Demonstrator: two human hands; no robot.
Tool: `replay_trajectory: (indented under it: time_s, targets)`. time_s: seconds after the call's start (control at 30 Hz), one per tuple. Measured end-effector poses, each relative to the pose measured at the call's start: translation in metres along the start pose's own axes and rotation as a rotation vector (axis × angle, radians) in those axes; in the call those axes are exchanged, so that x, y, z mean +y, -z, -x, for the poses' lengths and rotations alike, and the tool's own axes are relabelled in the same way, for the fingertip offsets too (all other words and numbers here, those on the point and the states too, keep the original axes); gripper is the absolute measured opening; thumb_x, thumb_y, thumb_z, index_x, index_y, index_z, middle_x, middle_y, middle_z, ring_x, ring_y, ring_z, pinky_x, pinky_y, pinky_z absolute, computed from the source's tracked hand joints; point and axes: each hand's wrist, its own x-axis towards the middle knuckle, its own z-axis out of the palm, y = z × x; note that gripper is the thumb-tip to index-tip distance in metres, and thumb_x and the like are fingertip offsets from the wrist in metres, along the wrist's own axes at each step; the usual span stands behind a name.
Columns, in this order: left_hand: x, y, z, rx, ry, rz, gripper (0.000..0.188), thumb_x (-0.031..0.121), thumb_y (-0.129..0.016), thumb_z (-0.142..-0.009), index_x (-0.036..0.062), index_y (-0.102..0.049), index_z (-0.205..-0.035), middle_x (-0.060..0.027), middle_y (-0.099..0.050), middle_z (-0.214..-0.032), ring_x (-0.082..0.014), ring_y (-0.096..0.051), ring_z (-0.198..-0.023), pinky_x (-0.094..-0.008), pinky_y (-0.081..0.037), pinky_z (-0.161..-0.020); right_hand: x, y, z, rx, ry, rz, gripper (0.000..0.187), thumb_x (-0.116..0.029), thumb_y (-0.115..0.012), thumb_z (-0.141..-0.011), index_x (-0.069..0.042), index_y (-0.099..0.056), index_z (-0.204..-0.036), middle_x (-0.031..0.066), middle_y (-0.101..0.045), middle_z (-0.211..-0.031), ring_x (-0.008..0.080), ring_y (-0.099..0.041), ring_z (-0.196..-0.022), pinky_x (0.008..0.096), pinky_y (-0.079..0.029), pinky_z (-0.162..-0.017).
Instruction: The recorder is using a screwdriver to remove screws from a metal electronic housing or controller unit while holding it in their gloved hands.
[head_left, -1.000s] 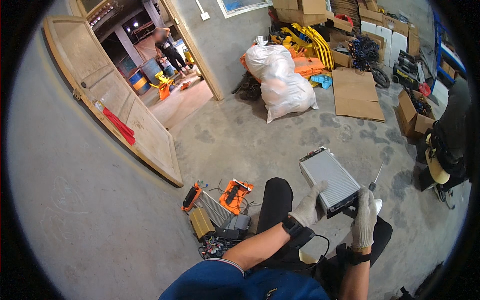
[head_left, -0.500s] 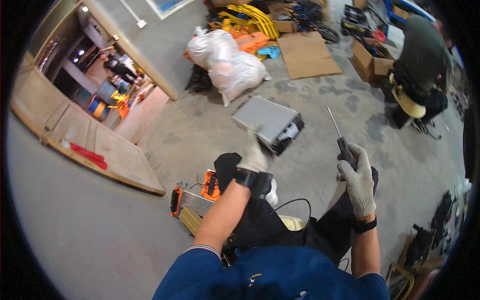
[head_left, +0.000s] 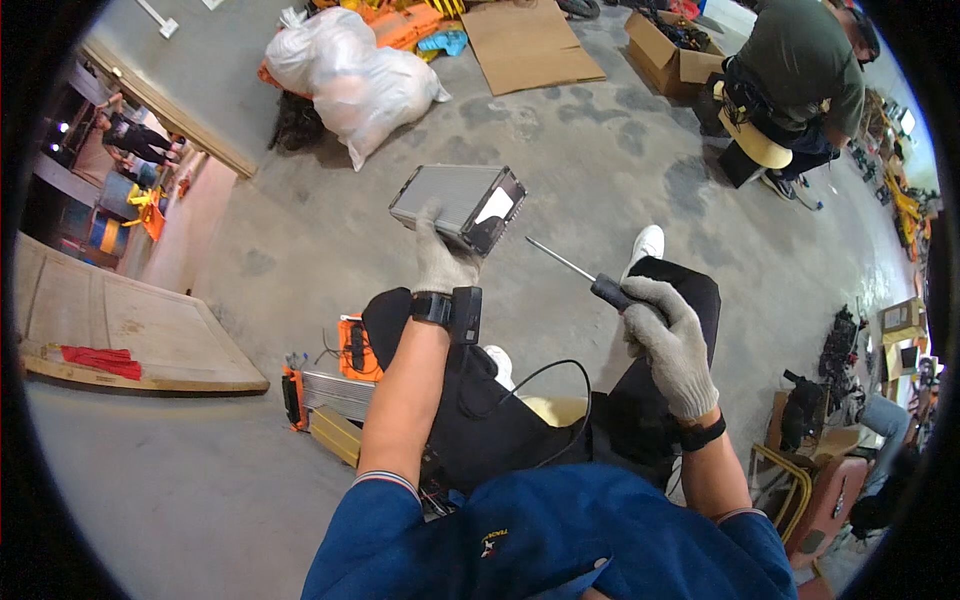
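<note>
My left hand [head_left: 443,264], in a light knit glove, grips a grey ribbed metal box [head_left: 440,195] by its near side and holds it up in front of my knees. The box's right end has a black plate with a white label. In my gloved right hand [head_left: 675,350] is a screwdriver [head_left: 608,291], the fingers wrapped round its dark handle. Its metal shaft points up and left, with the tip a short way from the box's black end and not touching it.
A wooden door [head_left: 130,330] stands at the left with a red cloth on it. White sacks [head_left: 365,90] and flat cardboard [head_left: 530,45] lie ahead. Another person [head_left: 800,70] sits bent over at the far right. Orange and metal units [head_left: 340,395] stand by my left leg; a black cable crosses my lap.
My left hand has closed on the metal box and tilted it. The screwdriver has swung from pointing upward to pointing left at the box. The whole view has turned rightward.
</note>
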Motion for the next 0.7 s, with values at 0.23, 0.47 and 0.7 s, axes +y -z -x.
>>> replay_trajectory:
  time_s: [0.23, 0.47, 0.7]
  targets:
    - [-0.007, 0.006, 0.002, 0.098, 0.068, 0.047, 0.072, 0.042, -0.07, -0.087, 0.005, -0.045, -0.144, -0.0165, -0.058, -0.135, -0.0332, -0.064, -0.117, -0.0512, -0.059, -0.095, -0.001, -0.029, -0.018, -0.027, 0.011, 0.213, 0.039, -0.013, -0.072, -0.09, -0.001, -0.065, -0.126, 0.0013, -0.064, -0.09, 0.0074, -0.058, -0.072, 0.0246, -0.05, -0.064]
    - [-0.012, 0.017, -0.01, 0.115, 0.072, 0.16, 0.073, 0.037, -0.069, -0.09, 0.0029, -0.039, -0.146, -0.02, -0.057, -0.135, -0.0357, -0.065, -0.117, -0.0508, -0.06, -0.098, 0.005, -0.039, -0.023, -0.047, 0.016, 0.323, 0.04, -0.016, -0.073, -0.09, 0.0, -0.065, -0.126, 0.002, -0.064, -0.091, 0.0079, -0.059, -0.072, 0.0253, -0.05, -0.064]
    - [-0.009, 0.019, -0.013, 0.136, 0.107, 0.215, 0.071, 0.033, -0.069, -0.09, 0.0028, -0.038, -0.146, -0.0204, -0.057, -0.133, -0.0357, -0.065, -0.117, -0.0495, -0.064, -0.092, 0.006, -0.047, -0.025, -0.04, -0.012, 0.317, 0.039, -0.016, -0.071, -0.091, 0.002, -0.065, -0.126, 0.0022, -0.066, -0.089, 0.0079, -0.06, -0.072, 0.0249, -0.05, -0.064]
